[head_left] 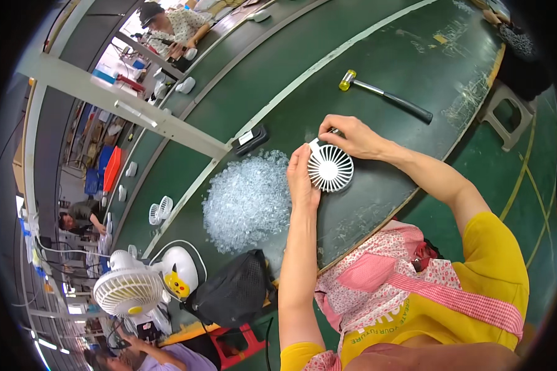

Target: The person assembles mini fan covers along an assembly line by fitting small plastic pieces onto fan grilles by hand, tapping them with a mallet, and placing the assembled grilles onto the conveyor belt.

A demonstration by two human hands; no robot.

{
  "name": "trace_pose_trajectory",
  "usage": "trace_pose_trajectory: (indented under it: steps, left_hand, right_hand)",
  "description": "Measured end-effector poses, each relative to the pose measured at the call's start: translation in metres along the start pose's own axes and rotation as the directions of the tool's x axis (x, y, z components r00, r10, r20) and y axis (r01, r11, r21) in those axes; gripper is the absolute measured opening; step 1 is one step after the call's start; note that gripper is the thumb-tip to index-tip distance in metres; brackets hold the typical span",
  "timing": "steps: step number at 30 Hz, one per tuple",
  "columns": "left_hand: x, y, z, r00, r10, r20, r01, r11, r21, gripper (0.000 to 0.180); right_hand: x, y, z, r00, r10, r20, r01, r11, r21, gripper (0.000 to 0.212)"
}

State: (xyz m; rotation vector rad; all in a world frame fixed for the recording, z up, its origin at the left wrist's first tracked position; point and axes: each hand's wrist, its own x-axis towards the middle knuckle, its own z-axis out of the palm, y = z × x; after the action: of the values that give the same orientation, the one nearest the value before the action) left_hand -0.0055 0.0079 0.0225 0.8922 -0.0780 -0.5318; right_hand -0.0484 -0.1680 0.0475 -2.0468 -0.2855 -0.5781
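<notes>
- Head view: over the dark green table [346, 222] a small white fan [330, 168] is sitting between the person's two hands, its round grille facing up
- The left hand [301, 173] is gripping the fan along its 9 o'clock side, fingers closing round the edge by the white neck
- The right hand [351, 136] is bending its fingers in at the fan's 12 o'clock; the tips are hiding their own work, so I cannot tell whether they are closing on anything
- For doing this step well, I'd be bracing the fan with the left hand and letting the right fingertips do the fine work by the neck, pressing lightly, as the thin grille ribs are looking easy to bend
- I'd also be turning the neck a little toward the eyes, since the right knuckles are covering part of it
- At 8 o'clock a wide heap of small clear pieces [244, 201] is lying just beside the left wrist; a careless elbow could be scattering it
- At 10 o'clock a black box-like item [250, 140] is resting near the heap
- At 1 o'clock a hammer [387, 97] with yellow faces is lying apart from the right hand, not hindering it
- Toward 7 o'clock a black bag [232, 290] is slumping at the table edge, and farther out at 8 a white desk fan [129, 290] is standing
</notes>
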Motion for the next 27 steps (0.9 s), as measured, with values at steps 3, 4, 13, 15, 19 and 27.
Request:
trace_pose_trajectory:
  steps: [3,4,13,15,19,27]
  left_hand:
    - [-0.001,0.002,0.003,1.0,0.001,-0.012,-0.001,1.0,0.014,0.015]
    - [-0.001,0.003,0.003,1.0,0.004,-0.015,-0.004,1.0,0.015,0.015]
    - [-0.004,0.004,0.007,0.987,0.146,0.073,-0.154,0.981,0.12,0.016]
    - [-0.008,0.007,0.01,0.983,0.158,0.092,-0.168,0.979,0.117,0.015]
    - [-0.013,0.008,0.018,0.919,0.359,0.162,-0.392,0.871,0.295,0.015]
    - [-0.014,0.002,0.025,0.719,0.67,0.188,-0.569,0.411,0.712,0.033]
  right_hand:
    - [0.003,-0.005,-0.002,0.997,0.055,0.056,-0.056,0.998,0.024,0.015]
    - [0.004,-0.005,-0.002,0.996,0.074,0.056,-0.075,0.997,0.028,0.015]
    - [0.007,-0.013,-0.012,0.971,0.162,0.176,-0.201,0.952,0.23,0.015]
    - [0.007,-0.011,-0.013,0.995,0.024,0.101,-0.052,0.958,0.282,0.011]
    - [0.006,-0.012,-0.017,0.973,-0.229,-0.038,0.232,0.963,0.135,0.006]
    - [0.01,-0.007,-0.01,0.972,-0.051,-0.231,0.08,0.99,0.119,0.011]
